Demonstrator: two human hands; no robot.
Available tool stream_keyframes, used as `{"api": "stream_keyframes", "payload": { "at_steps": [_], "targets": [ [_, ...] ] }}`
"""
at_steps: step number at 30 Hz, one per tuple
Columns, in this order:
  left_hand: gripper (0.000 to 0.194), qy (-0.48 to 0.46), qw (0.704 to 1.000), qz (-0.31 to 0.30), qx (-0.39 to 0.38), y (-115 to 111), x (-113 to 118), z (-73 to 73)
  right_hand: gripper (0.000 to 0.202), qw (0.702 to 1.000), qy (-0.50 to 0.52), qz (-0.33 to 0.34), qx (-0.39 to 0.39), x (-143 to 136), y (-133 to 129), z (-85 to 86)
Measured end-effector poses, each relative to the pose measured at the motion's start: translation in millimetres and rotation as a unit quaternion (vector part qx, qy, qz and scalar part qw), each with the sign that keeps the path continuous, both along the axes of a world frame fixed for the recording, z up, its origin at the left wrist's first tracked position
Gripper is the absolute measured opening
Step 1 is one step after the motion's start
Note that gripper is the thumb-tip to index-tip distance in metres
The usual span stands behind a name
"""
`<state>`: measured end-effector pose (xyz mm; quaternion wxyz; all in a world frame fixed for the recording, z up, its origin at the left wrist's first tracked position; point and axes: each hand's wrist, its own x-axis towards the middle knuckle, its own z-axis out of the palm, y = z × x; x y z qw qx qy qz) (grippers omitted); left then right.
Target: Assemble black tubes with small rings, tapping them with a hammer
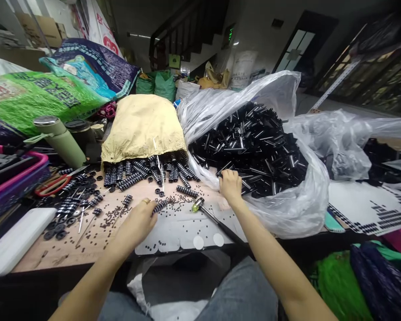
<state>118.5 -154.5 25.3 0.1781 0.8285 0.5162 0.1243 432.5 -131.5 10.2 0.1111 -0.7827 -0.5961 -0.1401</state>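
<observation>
My left hand [143,220] is closed around a dark ribbed roller [160,205] above the worktable [173,225]. Its thumb side faces the roller. At the near left edge of a clear plastic bag [297,214], my right hand [231,185] has its fingers curled on a black piece among many black parts [250,142]. Between the hands lies a hammer [217,220] with a yellow-green tip. More ribbed rollers [133,176] spill from under a yellow sack [143,125]. Small dark rings are scattered over the tabletop.
Red-handled scissors [53,185], a green flask [60,142] and a purple-pink basket [16,178] stand left. A white box [20,240] lies at the front left. A tray of rollers [370,205] is at the right. An open white bag [183,285] hangs below the table edge.
</observation>
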Motion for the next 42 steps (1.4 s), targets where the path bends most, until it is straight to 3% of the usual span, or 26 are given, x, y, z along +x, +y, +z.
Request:
{"api": "stream_keyframes", "payload": {
  "at_steps": [4, 7, 10, 16, 18, 21, 25, 28, 29, 31, 34, 36, 39, 42],
  "targets": [
    [0.017, -0.064, 0.997, -0.036, -0.022, -11.8, 20.8, -10.9, 0.022, 0.998, 0.005, 0.029, -0.051, 7.3, 32.7, 2.2],
    [0.025, -0.18, 0.983, -0.022, 0.001, -7.4, 38.2, -29.5, 0.024, 0.997, 0.024, 0.045, -0.064, 4.2, 35.3, -1.5],
    [0.028, -0.256, 0.966, -0.002, -0.039, -6.2, 50.8, -40.5, 0.026, 0.996, 0.058, 0.052, -0.042, 1.8, 28.6, -6.2],
    [0.028, -0.363, 0.921, 0.036, -0.135, -13.9, 52.4, -30.6, 0.02, 0.973, 0.22, 0.065, 0.015, 3.4, 31.5, 0.5],
    [0.028, -0.426, 0.884, 0.066, -0.183, -13.8, 49.5, -25.8, 0.014, 0.95, 0.294, 0.086, 0.053, -6.4, 28.7, 4.2],
    [0.031, -0.52, 0.8, 0.134, -0.268, -10.0, 51.7, -20.8, 0.016, 0.893, 0.42, 0.124, 0.106, -38.9, 9.4, 1.9],
    [0.035, -0.602, 0.672, 0.181, -0.391, -2.1, 68.6, -18.0, 0.026, 0.805, 0.558, 0.157, 0.129, -97.2, -34.2, -18.0],
    [0.029, -0.672, 0.594, 0.191, -0.398, 2.5, 75.9, -18.8, 0.025, 0.76, 0.616, 0.173, 0.118, -125.1, -61.7, -33.3],
    [0.029, -0.685, 0.588, 0.194, -0.385, 3.1, 75.0, -19.3, 0.025, 0.748, 0.629, 0.182, 0.107, -128.2, -67.8, -35.2],
    [0.03, -0.665, 0.623, 0.188, -0.367, 2.3, 68.6, -20.0, 0.033, 0.75, 0.621, 0.217, 0.071, -125.4, -75.1, -31.7],
    [0.03, -0.562, 0.725, 0.145, -0.37, -4.1, 55.7, -19.6, 0.079, 0.821, 0.483, 0.304, -0.002, -109.2, -76.1, -11.2],
    [0.03, -0.505, 0.767, 0.109, -0.38, -10.0, 50.8, -18.3, 0.098, 0.857, 0.36, 0.365, -0.049, -100.4, -73.7, 4.5],
    [0.032, -0.5, 0.777, 0.096, -0.371, -17.4, 51.1, -15.5, 0.097, 0.869, 0.277, 0.403, -0.075, -98.3, -72.9, 18.1],
    [0.037, -0.566, 0.735, 0.078, -0.364, -21.7, 53.8, -13.1, 0.098, 0.875, 0.292, 0.381, -0.052, -104.1, -79.3, 17.6]
  ]
}}
